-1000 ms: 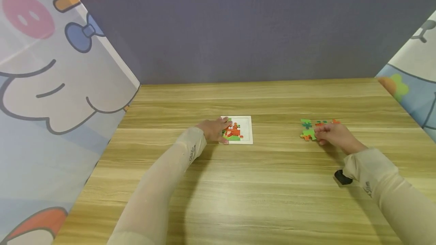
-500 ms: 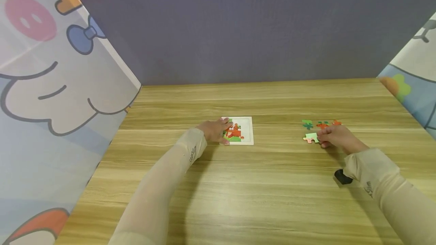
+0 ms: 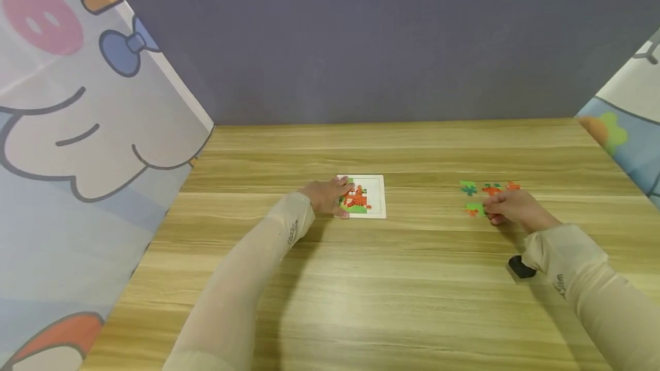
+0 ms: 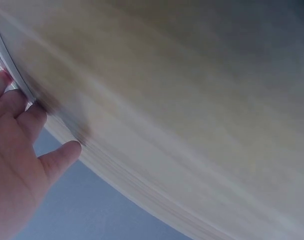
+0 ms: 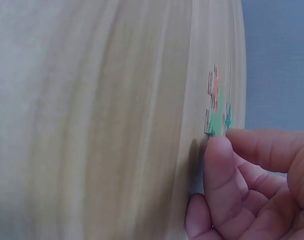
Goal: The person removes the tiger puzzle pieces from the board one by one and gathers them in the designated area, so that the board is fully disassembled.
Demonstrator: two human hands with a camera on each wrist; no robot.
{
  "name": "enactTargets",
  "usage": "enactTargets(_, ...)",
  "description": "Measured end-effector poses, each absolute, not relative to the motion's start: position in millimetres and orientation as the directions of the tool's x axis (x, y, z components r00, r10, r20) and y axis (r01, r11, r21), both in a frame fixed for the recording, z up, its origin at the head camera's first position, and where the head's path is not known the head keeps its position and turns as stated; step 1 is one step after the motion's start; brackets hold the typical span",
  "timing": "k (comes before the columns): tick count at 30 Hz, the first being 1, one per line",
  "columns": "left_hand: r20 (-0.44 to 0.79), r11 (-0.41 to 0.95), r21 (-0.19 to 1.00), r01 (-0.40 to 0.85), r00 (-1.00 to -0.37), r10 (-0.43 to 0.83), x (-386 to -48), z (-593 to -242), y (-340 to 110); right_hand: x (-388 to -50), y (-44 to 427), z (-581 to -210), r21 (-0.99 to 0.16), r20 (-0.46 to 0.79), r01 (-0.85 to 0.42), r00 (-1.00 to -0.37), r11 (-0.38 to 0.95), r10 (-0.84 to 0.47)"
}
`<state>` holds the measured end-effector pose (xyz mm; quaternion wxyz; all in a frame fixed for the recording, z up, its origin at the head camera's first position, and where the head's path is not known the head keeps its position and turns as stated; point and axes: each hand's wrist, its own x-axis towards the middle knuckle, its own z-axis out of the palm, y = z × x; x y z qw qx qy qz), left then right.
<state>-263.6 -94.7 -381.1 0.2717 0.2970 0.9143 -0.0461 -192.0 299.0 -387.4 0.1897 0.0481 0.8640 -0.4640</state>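
Observation:
A square jigsaw puzzle tray (image 3: 378, 199) with a white border lies mid-table, partly filled with an orange tiger picture on green. My left hand (image 3: 326, 196) rests over its left edge with fingers spread, hiding part of that side; in the left wrist view the left hand (image 4: 22, 135) touches the border. On the right, my right hand (image 3: 513, 209) pinches a green and orange puzzle piece (image 3: 473, 209) between thumb and index finger. In the right wrist view the puzzle piece (image 5: 216, 112) sticks out beyond the fingertips.
Behind the right hand lie a green puzzle piece with teal (image 3: 468, 188), an orange and green piece (image 3: 492, 189) and an orange piece (image 3: 513, 185). A small black object (image 3: 522, 267) is by the right wrist. A grey panel (image 3: 381, 44) borders the table's back.
The pinched puzzle piece has tilted, turning pale and then green again, staying near the same spot. The left hand keeps its place on the tray. The head view has shifted slightly.

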Motion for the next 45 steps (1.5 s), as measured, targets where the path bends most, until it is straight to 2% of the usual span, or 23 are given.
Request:
enactTargets(9,-0.526,0.813,0.045,0.581,-0.678,0.514,-262.7,-380.8,-95.1,-199.8,293.6,-379.7,-0.685,-0.359,0.199,-0.929,0.701,-0.086)
enactTargets(16,-0.509,0.802,0.013,0.597,-0.687,0.519,-261.5,-379.6,-93.8,-209.4,271.3,-378.3,-0.78,-0.344,0.185,-0.925,0.598,-0.163)
enactTargets(24,-0.512,0.797,-0.019,0.604,-0.69,0.511,-259.5,-380.5,-96.2,-222.7,229.4,-378.7,-0.788,-0.318,0.128,-0.922,0.602,-0.219)
enactTargets(30,-0.501,0.793,-0.031,0.609,-0.696,0.515,-260.8,-384.8,-96.0,-232.4,201.0,-382.0,-0.762,-0.235,-0.013,-0.926,0.647,-0.295)
enactTargets(39,-0.518,0.794,-0.032,0.607,-0.69,0.507,-259.1,-384.9,-93.6,-247.4,153.9,-385.8,-0.697,-0.16,-0.213,-0.885,0.685,-0.438)
enactTargets(45,-0.517,0.809,-0.022,0.588,-0.699,0.494,-259.2,-382.3,-94.5,-254.7,125.3,-380.7,-0.548,-0.124,-0.352,-0.863,0.759,-0.49)
